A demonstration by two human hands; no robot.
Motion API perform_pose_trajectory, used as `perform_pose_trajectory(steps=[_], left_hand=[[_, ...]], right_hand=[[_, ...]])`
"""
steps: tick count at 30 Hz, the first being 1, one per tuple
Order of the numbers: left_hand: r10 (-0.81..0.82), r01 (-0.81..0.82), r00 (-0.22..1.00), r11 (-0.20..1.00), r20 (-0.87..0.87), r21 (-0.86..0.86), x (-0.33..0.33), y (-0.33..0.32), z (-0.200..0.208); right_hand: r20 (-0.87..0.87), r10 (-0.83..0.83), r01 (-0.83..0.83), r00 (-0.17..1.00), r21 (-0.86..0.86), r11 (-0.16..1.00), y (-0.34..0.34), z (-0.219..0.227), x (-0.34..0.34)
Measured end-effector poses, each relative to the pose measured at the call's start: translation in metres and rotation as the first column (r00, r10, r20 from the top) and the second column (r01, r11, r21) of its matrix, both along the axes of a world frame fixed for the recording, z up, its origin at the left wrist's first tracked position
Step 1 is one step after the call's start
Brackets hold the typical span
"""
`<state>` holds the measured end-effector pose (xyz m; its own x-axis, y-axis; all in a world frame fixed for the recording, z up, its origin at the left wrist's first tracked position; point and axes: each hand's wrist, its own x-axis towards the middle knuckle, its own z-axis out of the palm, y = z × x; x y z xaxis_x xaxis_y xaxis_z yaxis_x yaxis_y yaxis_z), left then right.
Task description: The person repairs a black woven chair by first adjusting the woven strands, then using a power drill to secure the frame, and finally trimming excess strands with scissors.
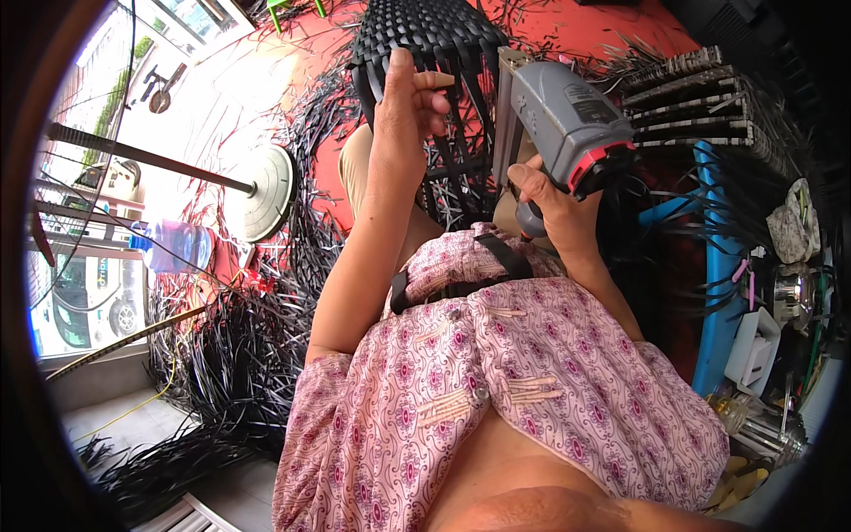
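Grey tool (563, 115) fills right hand (565, 206); left hand (401, 120) half-open.

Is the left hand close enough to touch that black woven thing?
Probably yes: the left hand overlaps the edge of the black woven piece in this view, and nothing visible blocks the way.

From my distant post, I had the left forearm (359, 253) angled upward, the left hand (403, 115) raised with its thumb pointing up and the fingers loosely bent toward the right. The right forearm (607, 288) slanted inward, and the right hand (563, 208) sat lower, curled in a grip, thumb toward the left, fingers mostly hidden.
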<state>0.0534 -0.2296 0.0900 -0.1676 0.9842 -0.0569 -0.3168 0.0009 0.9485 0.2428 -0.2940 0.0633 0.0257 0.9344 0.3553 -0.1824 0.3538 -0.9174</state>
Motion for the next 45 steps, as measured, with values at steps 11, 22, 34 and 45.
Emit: perform_pose_trajectory(steps=[11, 22, 34, 45], left_hand=[[0.032, -0.006, 0.988, 0.985, 0.148, -0.173, -0.013, 0.038, 0.025], [0.016, 0.059, 0.886, 0.987, 0.464, -0.148, 0.002, 0.039, 0.022], [0.117, -0.119, 0.991, 0.993, 0.064, 0.028, -0.028, 0.009, -0.023], [0.045, -0.099, 0.947, 0.983, 0.317, 0.156, 0.01, 0.014, -0.033]], right_hand=[[0.095, 0.017, -0.016, 0.995, -0.012, 1.0, 0.0, -0.002, 0.024], [-0.096, 0.181, -0.177, 0.979, 0.047, 0.983, 0.003, -0.016, 0.035], [0.206, 0.065, -0.076, 0.976, 0.046, 0.996, 0.004, -0.013, 0.036], [0.42, 0.077, -0.182, 0.904, 0.216, 0.959, 0.005, 0.004, 0.014]])
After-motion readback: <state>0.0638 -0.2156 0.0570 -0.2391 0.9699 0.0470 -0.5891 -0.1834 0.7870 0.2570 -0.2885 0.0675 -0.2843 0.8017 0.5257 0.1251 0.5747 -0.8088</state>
